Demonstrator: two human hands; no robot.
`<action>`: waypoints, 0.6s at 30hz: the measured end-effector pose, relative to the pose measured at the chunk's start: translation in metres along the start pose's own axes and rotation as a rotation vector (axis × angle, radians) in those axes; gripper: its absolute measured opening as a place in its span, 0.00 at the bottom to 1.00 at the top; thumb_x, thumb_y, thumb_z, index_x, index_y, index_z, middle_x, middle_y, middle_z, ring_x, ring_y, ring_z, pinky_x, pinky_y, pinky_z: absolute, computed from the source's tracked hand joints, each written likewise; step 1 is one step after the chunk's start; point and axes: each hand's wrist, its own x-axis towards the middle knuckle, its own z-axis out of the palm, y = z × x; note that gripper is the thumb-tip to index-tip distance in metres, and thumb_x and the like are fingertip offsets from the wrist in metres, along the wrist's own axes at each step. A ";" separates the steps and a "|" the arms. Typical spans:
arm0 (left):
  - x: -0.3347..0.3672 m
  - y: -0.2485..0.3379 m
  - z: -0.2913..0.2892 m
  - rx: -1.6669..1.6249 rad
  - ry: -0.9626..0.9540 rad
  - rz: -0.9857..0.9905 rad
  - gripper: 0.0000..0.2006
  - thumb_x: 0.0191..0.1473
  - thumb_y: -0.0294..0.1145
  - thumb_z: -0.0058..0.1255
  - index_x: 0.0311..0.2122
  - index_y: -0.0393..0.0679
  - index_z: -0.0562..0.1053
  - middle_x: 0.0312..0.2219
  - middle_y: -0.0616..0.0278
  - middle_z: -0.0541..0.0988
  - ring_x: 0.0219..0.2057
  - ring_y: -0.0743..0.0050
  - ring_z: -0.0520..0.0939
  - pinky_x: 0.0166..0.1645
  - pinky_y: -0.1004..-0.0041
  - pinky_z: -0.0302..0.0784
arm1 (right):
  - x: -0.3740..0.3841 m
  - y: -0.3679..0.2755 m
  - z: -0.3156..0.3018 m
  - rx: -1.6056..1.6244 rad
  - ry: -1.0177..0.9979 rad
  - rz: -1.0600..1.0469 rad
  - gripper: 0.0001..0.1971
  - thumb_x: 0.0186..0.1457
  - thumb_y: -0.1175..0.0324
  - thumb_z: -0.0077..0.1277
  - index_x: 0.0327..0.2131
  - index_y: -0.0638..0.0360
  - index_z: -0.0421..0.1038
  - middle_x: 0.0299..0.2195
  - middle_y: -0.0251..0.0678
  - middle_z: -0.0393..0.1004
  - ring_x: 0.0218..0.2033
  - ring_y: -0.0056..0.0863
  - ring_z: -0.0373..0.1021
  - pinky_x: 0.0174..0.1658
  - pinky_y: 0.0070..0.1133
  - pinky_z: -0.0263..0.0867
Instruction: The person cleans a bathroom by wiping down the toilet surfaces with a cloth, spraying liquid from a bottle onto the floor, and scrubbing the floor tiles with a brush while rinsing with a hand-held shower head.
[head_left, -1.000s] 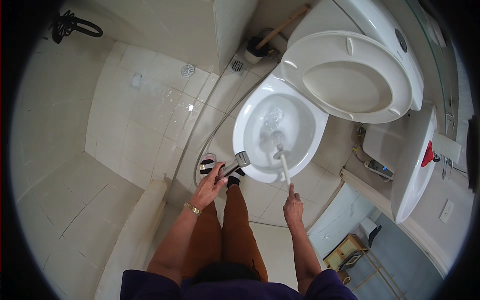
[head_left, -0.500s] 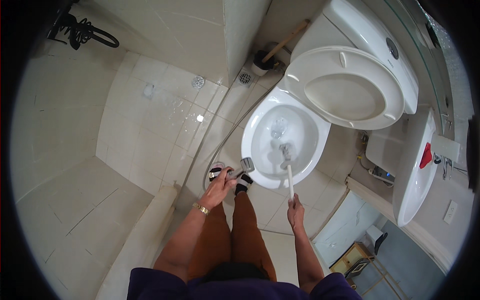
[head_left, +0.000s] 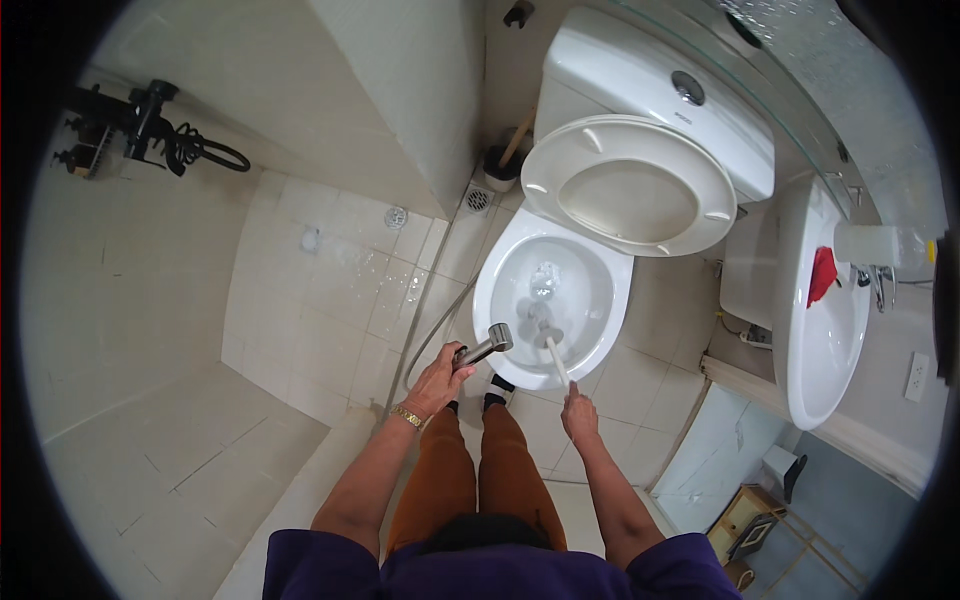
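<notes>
My left hand [head_left: 434,384] is wrapped round a metal bidet sprayer [head_left: 486,346], its head over the near left rim of the toilet bowl [head_left: 487,287]. A grey hose [head_left: 428,338] curves away across the floor beside that hand. In my right hand [head_left: 580,416] is the pale handle of a toilet brush [head_left: 556,360]. The brush head is down inside the bowl, near its middle, close to the water. Seat and lid [head_left: 628,185] stand raised against the tank [head_left: 655,95].
A black-and-white brush holder [head_left: 500,168] with a wooden-handled tool stands left of the toilet. To the right is a white sink [head_left: 818,370] with a red cloth [head_left: 822,276] on it. Two floor drains, one of them a round drain [head_left: 396,217], lie at left on wet tiles.
The brush head has shifted left and toward the bowl's middle, my right hand moving along with it. The sprayer is tilted further up over the rim. The whole view has turned somewhat.
</notes>
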 end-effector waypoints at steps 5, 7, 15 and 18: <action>-0.014 0.032 -0.025 0.045 -0.016 0.052 0.25 0.53 0.46 0.47 0.48 0.38 0.58 0.30 0.49 0.73 0.32 0.53 0.75 0.39 0.65 0.70 | -0.012 -0.013 -0.004 0.173 0.143 0.036 0.20 0.55 0.68 0.38 0.52 0.62 0.58 0.30 0.55 0.71 0.31 0.51 0.69 0.37 0.39 0.66; -0.015 0.042 -0.031 0.058 -0.056 0.046 0.24 0.53 0.44 0.46 0.48 0.40 0.57 0.28 0.49 0.73 0.30 0.51 0.75 0.38 0.63 0.71 | 0.000 0.006 0.009 0.192 0.058 0.035 0.21 0.54 0.68 0.39 0.51 0.61 0.58 0.29 0.55 0.71 0.31 0.52 0.69 0.37 0.40 0.65; -0.027 0.007 -0.063 -0.004 -0.070 0.028 0.29 0.50 0.45 0.51 0.49 0.36 0.58 0.30 0.50 0.77 0.30 0.62 0.79 0.36 0.69 0.73 | -0.008 -0.094 -0.011 1.173 -0.042 0.279 0.14 0.47 0.75 0.41 0.40 0.63 0.63 0.16 0.31 0.62 0.12 0.19 0.58 0.11 0.20 0.55; -0.001 0.053 -0.055 0.136 -0.141 0.060 0.26 0.44 0.48 0.58 0.42 0.39 0.66 0.21 0.57 0.75 0.21 0.70 0.75 0.27 0.70 0.70 | -0.019 -0.100 -0.035 1.575 -0.169 0.267 0.09 0.47 0.74 0.43 0.36 0.61 0.63 0.17 0.31 0.61 0.12 0.20 0.58 0.14 0.19 0.56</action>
